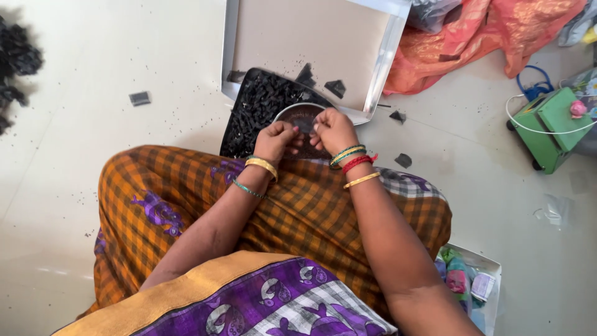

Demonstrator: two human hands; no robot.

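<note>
I sit on the floor in an orange checked cloth. My left hand and my right hand meet over a round metal bowl of dark bits. Both hands pinch one small dark piece between their fingertips; the piece is mostly hidden by the fingers. Under the bowl lies a black tray heaped with several small black pieces. Bangles ring both wrists.
A large shallow metal tray with a bare tan bottom lies beyond the bowl. Orange cloth is bunched at the back right. A green toy cart stands at right. A white box of small packets sits by my right knee. Black scraps dot the floor.
</note>
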